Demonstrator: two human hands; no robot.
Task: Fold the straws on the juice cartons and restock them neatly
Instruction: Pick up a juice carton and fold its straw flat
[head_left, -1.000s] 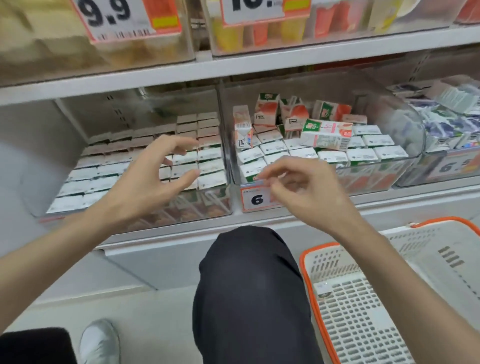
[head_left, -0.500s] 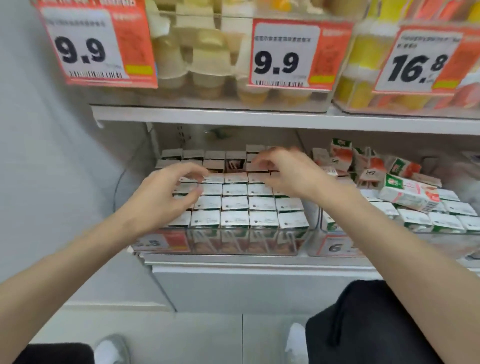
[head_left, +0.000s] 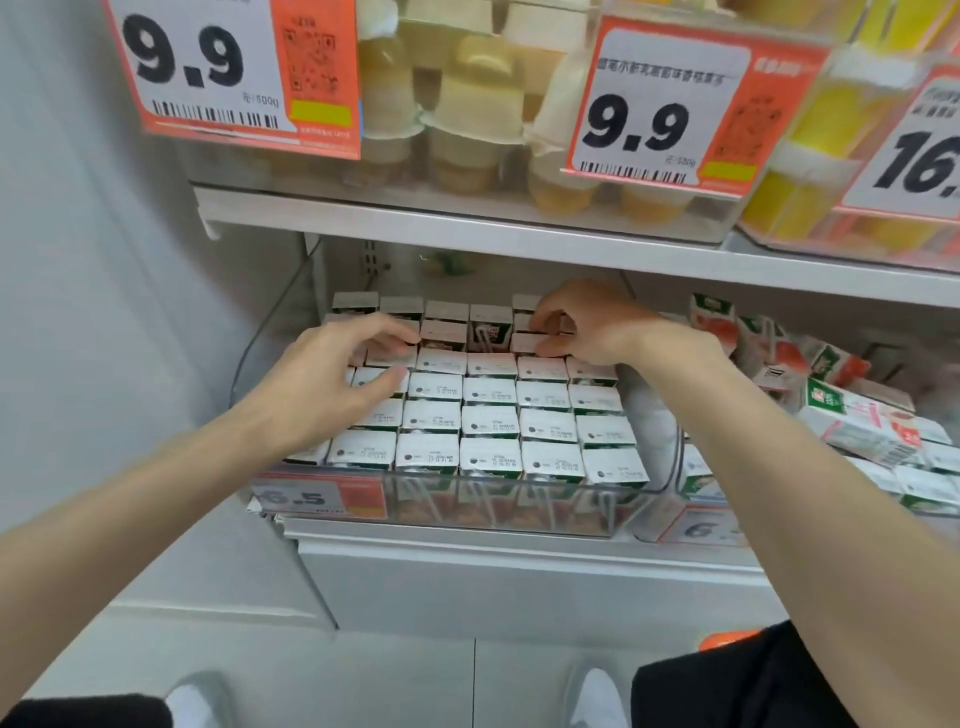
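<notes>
Small juice cartons (head_left: 488, 421) with white tops stand in tight rows inside a clear bin (head_left: 519, 501) on the lower shelf. A gap in the back rows shows one carton's face (head_left: 488, 335) with its straw. My left hand (head_left: 332, 384) lies over the cartons on the bin's left side, fingers stretched out and the thumb touching a top. My right hand (head_left: 587, 327) is at the back right of the bin, its fingers curled round the top of a back-row carton (head_left: 530, 343).
A neighbouring bin on the right holds jumbled cartons (head_left: 852, 421), some lying on their sides. Price tags (head_left: 322, 496) hang on the bin fronts. The upper shelf (head_left: 519, 244) carries yellow jelly cups behind large tags. An orange basket corner (head_left: 727, 639) shows low right.
The view swung left from the jumbled bin to the tidy one. Both hands moved deeper into this bin; the right hand reached the back row and curled onto a carton.
</notes>
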